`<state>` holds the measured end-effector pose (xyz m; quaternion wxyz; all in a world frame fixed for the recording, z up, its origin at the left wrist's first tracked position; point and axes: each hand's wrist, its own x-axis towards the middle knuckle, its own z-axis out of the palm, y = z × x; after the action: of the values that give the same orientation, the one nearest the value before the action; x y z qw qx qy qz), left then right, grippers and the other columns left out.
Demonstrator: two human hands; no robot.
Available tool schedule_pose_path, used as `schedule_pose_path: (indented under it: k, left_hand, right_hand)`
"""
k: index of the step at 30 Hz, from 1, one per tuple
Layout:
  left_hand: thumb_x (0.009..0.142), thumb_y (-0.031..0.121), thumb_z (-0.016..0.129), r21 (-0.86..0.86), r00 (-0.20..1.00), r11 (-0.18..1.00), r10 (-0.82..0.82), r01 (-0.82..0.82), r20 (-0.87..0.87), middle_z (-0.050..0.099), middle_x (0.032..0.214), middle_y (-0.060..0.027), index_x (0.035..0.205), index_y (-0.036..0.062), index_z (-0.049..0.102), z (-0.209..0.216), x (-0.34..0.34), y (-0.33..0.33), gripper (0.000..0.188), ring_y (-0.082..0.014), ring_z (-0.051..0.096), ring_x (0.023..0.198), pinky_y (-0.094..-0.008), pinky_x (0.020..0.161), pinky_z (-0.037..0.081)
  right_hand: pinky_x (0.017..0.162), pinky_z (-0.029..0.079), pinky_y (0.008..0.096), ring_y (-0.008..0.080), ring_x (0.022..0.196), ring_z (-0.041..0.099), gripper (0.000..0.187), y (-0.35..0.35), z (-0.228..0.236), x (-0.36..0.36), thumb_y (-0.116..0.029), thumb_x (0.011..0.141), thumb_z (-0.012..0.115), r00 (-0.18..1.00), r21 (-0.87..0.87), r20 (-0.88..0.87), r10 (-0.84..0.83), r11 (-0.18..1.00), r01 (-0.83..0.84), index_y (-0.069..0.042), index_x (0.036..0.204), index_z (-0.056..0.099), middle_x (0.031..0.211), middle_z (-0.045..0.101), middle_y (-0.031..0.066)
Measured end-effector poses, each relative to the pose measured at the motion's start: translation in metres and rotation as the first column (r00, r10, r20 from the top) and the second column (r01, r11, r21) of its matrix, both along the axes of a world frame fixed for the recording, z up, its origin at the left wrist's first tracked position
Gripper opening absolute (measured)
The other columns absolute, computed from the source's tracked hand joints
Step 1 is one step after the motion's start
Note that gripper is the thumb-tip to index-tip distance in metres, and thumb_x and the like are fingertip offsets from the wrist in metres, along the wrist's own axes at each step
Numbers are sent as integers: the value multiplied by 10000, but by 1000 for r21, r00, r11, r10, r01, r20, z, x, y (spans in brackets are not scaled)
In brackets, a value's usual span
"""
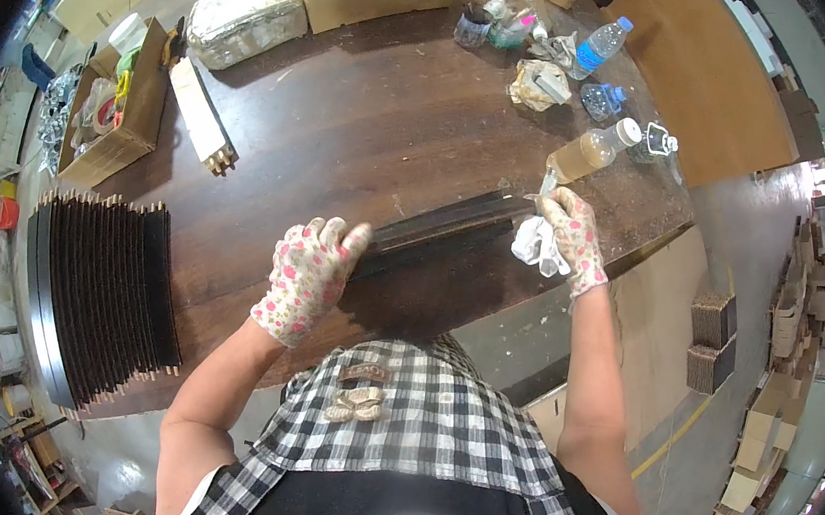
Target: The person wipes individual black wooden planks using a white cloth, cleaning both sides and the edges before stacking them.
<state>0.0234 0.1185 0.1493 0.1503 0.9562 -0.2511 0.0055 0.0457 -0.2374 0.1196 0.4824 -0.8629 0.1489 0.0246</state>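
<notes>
My left hand (313,272), in a white floral glove, closes around the left end of a long dark strip (446,224). The strip lies slanted over the table, its far end close to my right hand (574,236). That hand wears a matching glove, thumb and fingers pinched together. A crumpled white cloth (537,245) hangs from it, beside the strip's end. A small pale flat piece (548,182) shows at the fingertips; its kind is unclear. Just beyond stands a tilted bottle of brownish liquid (589,153) with a white cap.
A stack of dark strips (101,300) occupies the table's left end. Farther back are a pale bundle of sticks (198,114), a wrapped block (249,17) and cardboard boxes (379,3). Water bottles (600,48) and crumpled wrapping (539,85) crowd the far right corner of the brown table (345,130).
</notes>
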Motion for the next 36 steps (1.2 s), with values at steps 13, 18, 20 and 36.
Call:
schedule_pose_path:
  k: [13,18,20,36]
  left_hand:
    - [683,213,804,-335,994,941,86,-56,74,575,1236,-136,1407,22,390,-52,-25,28,856,-327,528,1120,-437,965,409]
    - [708,282,823,-567,994,819,109,-87,6,619,1169,-105,1469,17,285,-68,-21,27,969,-271,565,1037,-373,868,505]
    - [704,286,826,-575,989,813,143,-95,40,614,1172,-115,1483,24,247,-73,-24,30,1006,-261,581,1026,-349,826,542]
    - [734,206,832,-892,935,321,-47,-319,-352,580,1205,-148,1528,125,82,-97,-32,37,1095,-226,637,1008,-343,829,562]
  right_hand:
    - [737,497,465,362,834,648,217,31,36,-17,-284,916,538,970,-710,-116,215,665,-232,-92,898,637,866,671,165]
    - [606,507,461,333,637,643,103,115,31,-20,-182,839,545,913,-763,-248,323,516,-389,-103,828,609,666,635,123]
    - [554,502,424,300,601,646,74,173,33,-24,-169,792,556,813,-739,-218,540,453,-499,-116,803,607,633,626,112]
    - [553,517,375,241,634,663,146,220,28,-30,-165,863,499,715,-736,-122,688,421,-530,-103,773,596,656,638,97]
